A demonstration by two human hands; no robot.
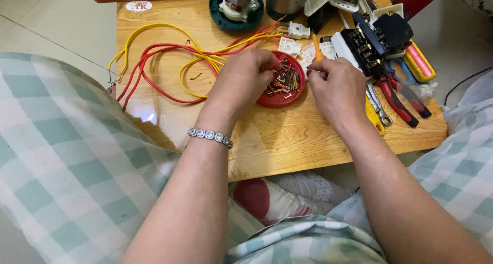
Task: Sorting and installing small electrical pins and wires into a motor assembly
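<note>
Low and glossy, a small wooden table (267, 140) sits over a pale tiled floor, and near its middle lies a shallow red dish (283, 97) holding small metal terminals and bits. Taking that dish as the landmark: the left hand (245, 76) reaches in over its left rim, fingers curled down into the contents as if pinching one small piece, though what it grasps, if anything, is too small to tell. The right hand (336, 87) hovers just beside the right rim, thumb and forefinger pressed together on something tiny; I cannot make out what. So the dish lies between the two hands, with the left one nearer its contents. Red and yellow wires (164, 58) loop away to the left of the dish, their stripped ends running towards it. Right of the dish, beyond the right hand, lie red-handled pliers (398, 102) and a black terminal block (367, 48).
</note>
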